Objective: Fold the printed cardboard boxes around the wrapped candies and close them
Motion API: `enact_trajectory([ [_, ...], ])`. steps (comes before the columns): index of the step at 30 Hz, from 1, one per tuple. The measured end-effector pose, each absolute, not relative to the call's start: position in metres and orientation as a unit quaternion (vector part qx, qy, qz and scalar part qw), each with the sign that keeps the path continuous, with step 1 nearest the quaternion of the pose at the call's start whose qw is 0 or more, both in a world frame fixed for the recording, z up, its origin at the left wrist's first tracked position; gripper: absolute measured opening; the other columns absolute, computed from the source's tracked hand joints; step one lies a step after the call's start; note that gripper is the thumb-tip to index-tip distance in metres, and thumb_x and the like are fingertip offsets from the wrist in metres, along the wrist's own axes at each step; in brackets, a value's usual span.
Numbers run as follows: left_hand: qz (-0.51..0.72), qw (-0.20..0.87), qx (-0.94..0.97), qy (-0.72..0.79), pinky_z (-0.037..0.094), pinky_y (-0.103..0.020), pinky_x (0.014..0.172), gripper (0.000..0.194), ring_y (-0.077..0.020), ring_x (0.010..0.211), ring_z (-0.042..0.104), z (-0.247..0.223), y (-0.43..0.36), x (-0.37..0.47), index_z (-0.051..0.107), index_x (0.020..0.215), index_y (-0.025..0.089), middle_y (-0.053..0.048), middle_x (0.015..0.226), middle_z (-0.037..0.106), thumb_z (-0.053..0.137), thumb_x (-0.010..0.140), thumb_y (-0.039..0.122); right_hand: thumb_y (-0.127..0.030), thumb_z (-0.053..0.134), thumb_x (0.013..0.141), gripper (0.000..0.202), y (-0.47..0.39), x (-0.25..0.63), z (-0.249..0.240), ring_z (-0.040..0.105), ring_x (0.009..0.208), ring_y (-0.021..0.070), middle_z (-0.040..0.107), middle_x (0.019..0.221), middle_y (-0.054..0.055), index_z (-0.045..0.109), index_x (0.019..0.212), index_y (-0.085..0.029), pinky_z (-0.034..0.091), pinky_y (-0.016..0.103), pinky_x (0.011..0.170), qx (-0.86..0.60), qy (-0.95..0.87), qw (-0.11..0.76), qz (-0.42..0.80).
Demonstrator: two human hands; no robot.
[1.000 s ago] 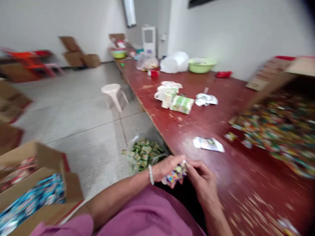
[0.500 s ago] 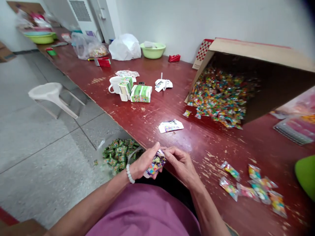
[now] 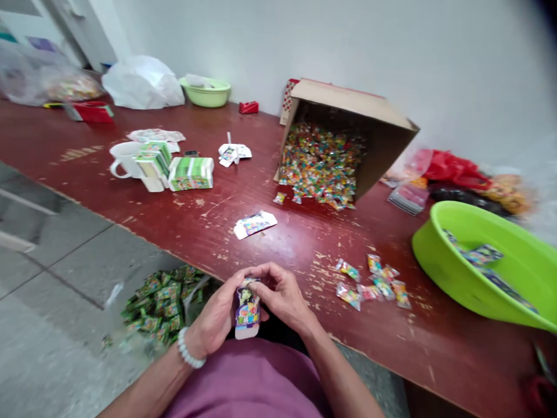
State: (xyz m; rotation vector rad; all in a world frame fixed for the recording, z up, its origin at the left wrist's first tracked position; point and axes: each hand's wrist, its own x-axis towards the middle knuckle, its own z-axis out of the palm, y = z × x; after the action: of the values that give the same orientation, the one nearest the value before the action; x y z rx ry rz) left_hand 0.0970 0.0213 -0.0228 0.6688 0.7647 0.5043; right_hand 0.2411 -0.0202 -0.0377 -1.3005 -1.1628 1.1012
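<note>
A small purple printed carton (image 3: 248, 310) is held upright in front of my body, a white flap showing at its lower end. My left hand (image 3: 216, 318), with a pale bead bracelet at the wrist, wraps around its left side. At the carton's top end my right hand (image 3: 281, 296) grips with thumb and bent fingers. Beyond the hands, a flat folded carton (image 3: 255, 224) lies on the red table. Several wrapped candies (image 3: 378, 288) are scattered to the right of my right hand.
A tipped cardboard box (image 3: 348, 96) spills small wrapped candies (image 3: 322, 165). On the right stands a green basin (image 3: 439, 261) holding cartons. A white mug (image 3: 124, 158) and green-white carton bundles (image 3: 191, 174) sit left. Below the table edge, a bag of green packets (image 3: 159, 302) rests.
My view has swung right, bringing the green basin fully into sight. The carton has turned from slanted to nearly upright, with its printed face toward me; both hands still hold it.
</note>
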Motion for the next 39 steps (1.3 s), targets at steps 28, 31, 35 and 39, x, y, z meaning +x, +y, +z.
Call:
enact_trajectory([
  [28, 0.045, 0.759, 0.566, 0.320, 0.049, -0.027, 0.075, 0.044, -0.0166, 0.088, 0.058, -0.029, 0.049, 0.013, 0.050, 0.120, 0.020, -0.004, 0.100, 0.061, 0.063, 0.081, 0.034, -0.029, 0.052, 0.096, 0.015, -0.044, 0.288, -0.014, 0.062, 0.085, 0.0177, 0.066, 0.091, 0.003, 0.065, 0.095, -0.021, 0.046, 0.029, 0.079, -0.586, -0.572, 0.470, 0.330],
  [31, 0.073, 0.733, 0.592, 0.326, 0.050, -0.027, 0.070, 0.036, -0.0153, 0.083, 0.057, -0.029, 0.038, 0.032, 0.048, 0.118, 0.021, -0.003, 0.098, 0.059, 0.056, 0.084, 0.028, -0.019, 0.050, 0.095, 0.013, -0.032, 0.251, -0.006, 0.061, 0.085, 0.0160, 0.063, 0.093, 0.003, 0.063, 0.096, -0.021, 0.046, 0.027, 0.078, -0.536, -0.636, 0.445, 0.332],
  [35, 0.074, 0.687, 0.637, 0.342, 0.048, -0.024, 0.063, 0.027, -0.0138, 0.076, 0.056, -0.026, 0.031, 0.046, 0.050, 0.109, 0.020, -0.001, 0.091, 0.057, 0.052, 0.082, 0.024, -0.013, 0.053, 0.092, 0.013, -0.025, 0.245, -0.004, 0.058, 0.075, 0.0141, 0.063, 0.086, 0.001, 0.061, 0.100, -0.021, 0.045, 0.025, 0.071, -0.541, -0.665, 0.393, 0.333],
  [39, 0.090, 0.665, 0.646, 0.365, 0.048, -0.024, 0.061, 0.030, -0.0124, 0.069, 0.054, -0.020, 0.028, 0.055, 0.050, 0.110, 0.019, 0.001, 0.085, 0.056, 0.056, 0.081, 0.023, -0.012, 0.057, 0.088, 0.020, -0.022, 0.246, -0.003, 0.058, 0.070, 0.0141, 0.063, 0.083, -0.001, 0.057, 0.106, -0.022, 0.045, 0.026, 0.067, -0.544, -0.677, 0.362, 0.338],
])
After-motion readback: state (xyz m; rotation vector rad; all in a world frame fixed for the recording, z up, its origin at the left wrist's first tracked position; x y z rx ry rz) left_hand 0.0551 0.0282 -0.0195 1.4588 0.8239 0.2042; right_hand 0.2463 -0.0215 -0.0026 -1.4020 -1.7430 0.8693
